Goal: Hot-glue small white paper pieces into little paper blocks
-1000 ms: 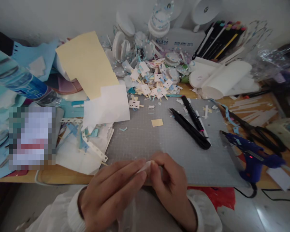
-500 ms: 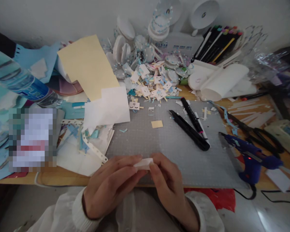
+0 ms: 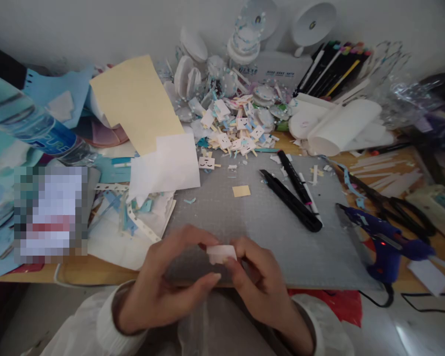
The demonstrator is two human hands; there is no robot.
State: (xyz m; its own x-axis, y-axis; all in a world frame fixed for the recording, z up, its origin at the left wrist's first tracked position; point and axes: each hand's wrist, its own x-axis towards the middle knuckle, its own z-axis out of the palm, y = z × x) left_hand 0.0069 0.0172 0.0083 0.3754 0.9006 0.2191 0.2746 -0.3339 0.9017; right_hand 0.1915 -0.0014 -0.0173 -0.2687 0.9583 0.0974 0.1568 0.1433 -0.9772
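Between thumb and fingers, my right hand (image 3: 261,279) pinches a small folded piece of white paper (image 3: 221,254) over the mat's front edge. My left hand (image 3: 170,277) is beside it, thumb and forefinger spread wide apart; the forefinger tip is close to the paper's upper left edge, and I cannot tell if it touches. On the grey cutting mat (image 3: 211,212) ahead lie a small cream paper rectangle (image 3: 241,191), a black craft knife (image 3: 291,201), a black marker (image 3: 294,177) and a small paper piece with a drawn face (image 3: 206,163).
A blue glue gun (image 3: 385,242) with a lit red light and black scissors (image 3: 396,202) lie at the right. Many small paper faces (image 3: 241,131) are heaped at the back. Cream and white sheets (image 3: 166,168), a water bottle (image 3: 48,133) and a blurred-out phone (image 3: 54,212) are at left.
My left thumb has dropped away from the folded paper, opening the left hand. The paper stays in my right hand, turned so more of its face shows.
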